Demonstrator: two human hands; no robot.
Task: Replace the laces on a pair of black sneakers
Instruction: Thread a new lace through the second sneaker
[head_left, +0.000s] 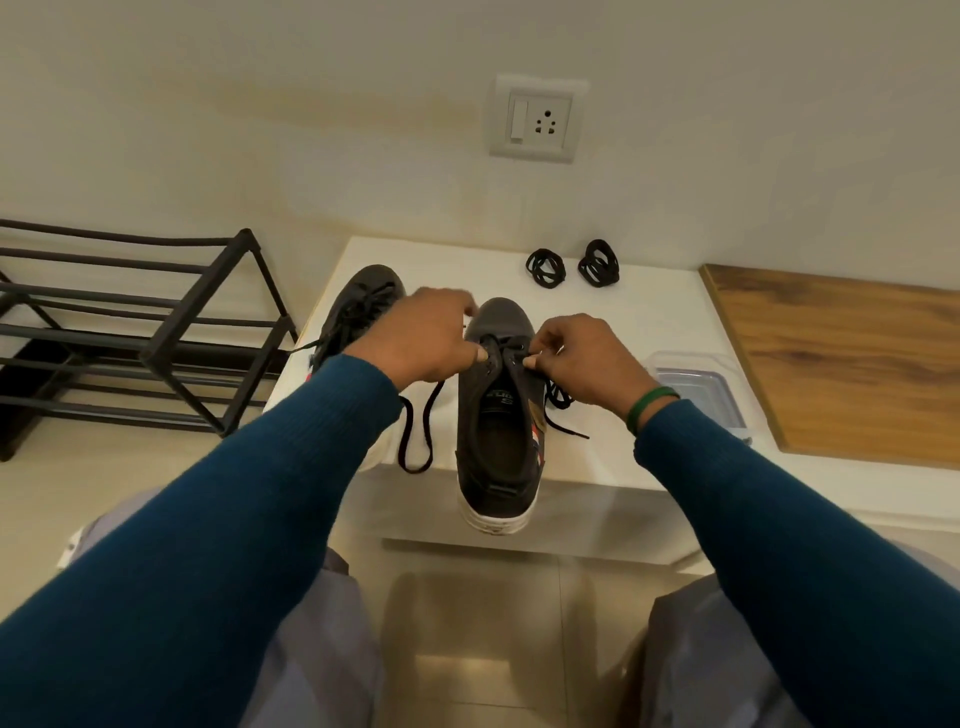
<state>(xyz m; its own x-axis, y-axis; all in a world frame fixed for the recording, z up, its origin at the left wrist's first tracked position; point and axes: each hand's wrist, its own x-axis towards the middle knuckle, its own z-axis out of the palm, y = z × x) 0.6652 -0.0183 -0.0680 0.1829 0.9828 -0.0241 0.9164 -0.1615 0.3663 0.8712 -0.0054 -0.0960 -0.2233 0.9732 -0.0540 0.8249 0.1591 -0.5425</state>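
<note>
The lace (414, 471) is pinched by left hand (431, 332) and right hand (576, 358); the sneaker (498, 415) (heel overhanging) could be tugged off.

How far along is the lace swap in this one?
Done: nothing complete yet; the coiled laces lie still bundled at the far side of the table. In hand: the left hand and right hand pinch the lace at the eyelets of the near sneaker, its ends hanging loose, probably being unthreaded. Left: the far sneaker, still laced, then threading both.
</note>
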